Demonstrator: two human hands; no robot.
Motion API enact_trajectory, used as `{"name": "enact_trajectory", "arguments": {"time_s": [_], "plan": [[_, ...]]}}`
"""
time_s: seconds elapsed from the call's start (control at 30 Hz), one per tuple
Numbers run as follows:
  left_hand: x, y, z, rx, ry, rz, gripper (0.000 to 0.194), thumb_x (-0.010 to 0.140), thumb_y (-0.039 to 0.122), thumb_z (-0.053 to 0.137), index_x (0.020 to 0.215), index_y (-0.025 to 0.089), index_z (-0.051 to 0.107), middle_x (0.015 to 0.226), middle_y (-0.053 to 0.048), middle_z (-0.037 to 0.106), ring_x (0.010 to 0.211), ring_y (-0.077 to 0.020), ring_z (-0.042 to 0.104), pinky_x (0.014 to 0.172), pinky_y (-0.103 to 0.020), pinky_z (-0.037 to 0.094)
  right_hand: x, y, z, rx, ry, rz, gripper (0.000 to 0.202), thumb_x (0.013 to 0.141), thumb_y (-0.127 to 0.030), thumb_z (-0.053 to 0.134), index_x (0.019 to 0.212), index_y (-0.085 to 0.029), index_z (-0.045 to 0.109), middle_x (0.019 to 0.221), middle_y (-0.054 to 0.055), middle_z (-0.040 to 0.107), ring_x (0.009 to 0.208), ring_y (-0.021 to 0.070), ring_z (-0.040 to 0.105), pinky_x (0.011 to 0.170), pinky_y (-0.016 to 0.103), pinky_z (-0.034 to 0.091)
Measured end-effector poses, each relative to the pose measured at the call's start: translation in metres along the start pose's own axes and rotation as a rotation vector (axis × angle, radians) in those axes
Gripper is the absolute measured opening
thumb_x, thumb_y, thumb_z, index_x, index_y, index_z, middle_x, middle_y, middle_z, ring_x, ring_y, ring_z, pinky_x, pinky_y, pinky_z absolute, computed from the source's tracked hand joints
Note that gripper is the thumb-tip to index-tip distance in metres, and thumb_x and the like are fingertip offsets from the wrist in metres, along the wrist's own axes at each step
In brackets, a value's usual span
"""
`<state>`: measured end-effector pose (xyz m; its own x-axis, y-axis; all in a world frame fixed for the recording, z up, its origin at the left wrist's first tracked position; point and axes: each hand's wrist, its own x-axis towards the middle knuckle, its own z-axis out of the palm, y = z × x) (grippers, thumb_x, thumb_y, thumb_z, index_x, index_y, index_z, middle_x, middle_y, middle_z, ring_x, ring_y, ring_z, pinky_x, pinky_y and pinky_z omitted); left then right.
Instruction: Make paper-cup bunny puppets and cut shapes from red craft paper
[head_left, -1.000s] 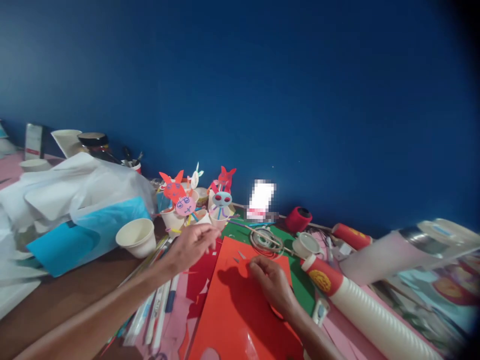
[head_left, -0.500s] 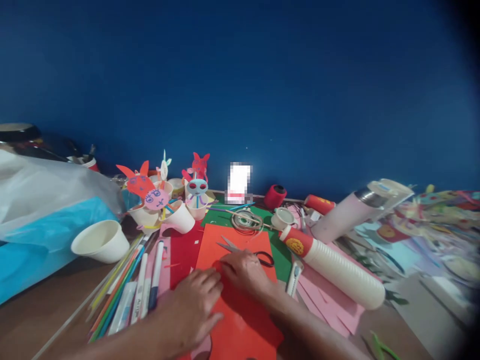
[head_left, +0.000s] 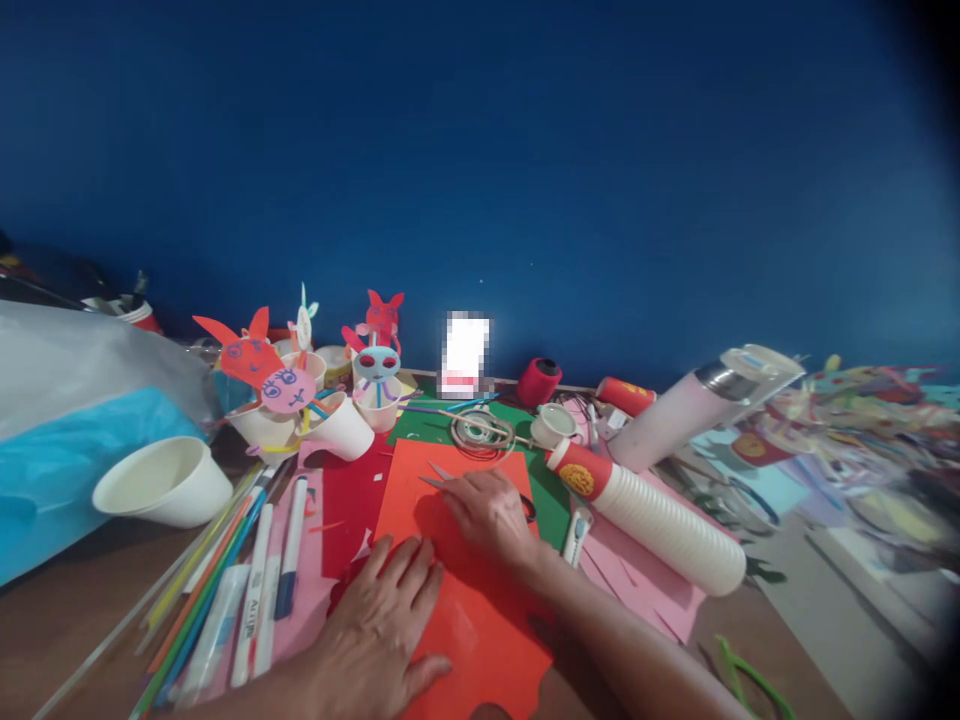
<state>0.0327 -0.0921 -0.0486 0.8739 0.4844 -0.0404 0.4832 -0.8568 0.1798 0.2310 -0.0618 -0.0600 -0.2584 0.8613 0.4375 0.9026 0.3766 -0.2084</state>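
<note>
My left hand [head_left: 386, 620] lies flat with spread fingers at the left edge of an orange paper sheet [head_left: 480, 640], pressing on it. Over the upper part of the same sheet is my right hand [head_left: 491, 515], its fingers loosely bent and reaching across a pair of scissors [head_left: 439, 480]. The blades stick out past the fingertips, and part of a black handle shows on the far side; the middle is hidden under the hand. The scissors lie on the sheet.
Pens [head_left: 289, 550] and coloured sticks lie left, by a white paper cup [head_left: 169, 482]. Paper puppets in cups [head_left: 377, 400] stand behind. A cup stack [head_left: 667, 525], a white cutter [head_left: 576, 538], a flask [head_left: 675, 415] and green-handled scissors [head_left: 750, 680] are to the right.
My right hand has moved forward and now covers more of the scissors. My left hand's fingers have spread wider on the paper. The view has shifted slightly.
</note>
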Motion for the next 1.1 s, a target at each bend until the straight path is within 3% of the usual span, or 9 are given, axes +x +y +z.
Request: {"name": "enact_trajectory", "arguments": {"time_s": [0.13, 0.33, 0.47, 0.6, 0.8, 1.1], "plan": [[-0.001, -0.001, 0.005, -0.011, 0.029, 0.002, 0.062, 0.081, 0.055, 0.028, 0.129, 0.016, 0.036, 0.133, -0.015, 0.039, 0.122, -0.0326, 0.032, 0.098, -0.054, 0.017, 0.005, 0.01, -0.01, 0.039, 0.05, 0.029, 0.015, 0.084, -0.021, 0.045, 0.088, -0.018, 0.06, 0.075, 0.005, 0.062, 0.073, 0.0163, 0.055, 0.069, 0.028, 0.033], [0.0, -0.003, -0.002, -0.019, 0.024, -0.022, 0.057, 0.083, 0.052, 0.028, 0.127, 0.017, 0.039, 0.13, -0.014, 0.044, 0.119, -0.0322, 0.038, 0.095, -0.054, 0.024, 0.003, 0.008, -0.009, 0.081, -0.155, -0.327, 0.016, 0.084, -0.028, 0.046, 0.088, -0.021, 0.061, 0.07, 0.002, 0.061, 0.069, 0.015, 0.053, 0.066, 0.029, 0.029], [0.005, -0.002, -0.013, 0.002, 0.025, -0.051, 0.051, 0.082, 0.048, 0.037, 0.121, 0.017, 0.047, 0.126, -0.013, 0.049, 0.115, -0.0313, 0.043, 0.094, -0.052, 0.029, 0.004, 0.011, -0.006, -0.007, -0.139, -0.255, 0.016, 0.084, -0.026, 0.046, 0.083, -0.019, 0.061, 0.068, 0.003, 0.059, 0.065, 0.0146, 0.05, 0.066, 0.031, 0.027], [0.008, 0.0, -0.021, 0.012, 0.005, -0.079, 0.046, 0.082, 0.04, 0.042, 0.12, 0.015, 0.048, 0.122, -0.012, 0.053, 0.11, -0.0302, 0.048, 0.092, -0.049, 0.035, 0.006, 0.006, -0.009, 0.029, -0.17, -0.227, 0.017, 0.085, -0.03, 0.046, 0.091, -0.022, 0.06, 0.075, 0.003, 0.059, 0.071, 0.0159, 0.05, 0.068, 0.031, 0.028], [0.008, -0.002, -0.019, -0.008, 0.018, -0.088, 0.04, 0.084, 0.034, 0.038, 0.118, 0.015, 0.049, 0.121, -0.012, 0.053, 0.111, -0.0292, 0.046, 0.094, -0.046, 0.034, 0.004, -0.008, -0.014, 0.074, -0.288, -0.234, 0.018, 0.084, -0.031, 0.049, 0.1, -0.027, 0.057, 0.085, 0.004, 0.056, 0.081, 0.018, 0.049, 0.071, 0.031, 0.03], [0.005, -0.003, -0.021, -0.042, 0.06, -0.088, 0.028, 0.082, 0.029, 0.043, 0.104, 0.017, 0.056, 0.11, -0.009, 0.059, 0.104, -0.025, 0.049, 0.094, -0.045, 0.031, 0.004, -0.012, -0.015, 0.098, -0.298, -0.173, 0.012, 0.081, -0.028, 0.054, 0.09, -0.021, 0.057, 0.089, 0.005, 0.057, 0.083, 0.0189, 0.049, 0.073, 0.03, 0.035]]}}
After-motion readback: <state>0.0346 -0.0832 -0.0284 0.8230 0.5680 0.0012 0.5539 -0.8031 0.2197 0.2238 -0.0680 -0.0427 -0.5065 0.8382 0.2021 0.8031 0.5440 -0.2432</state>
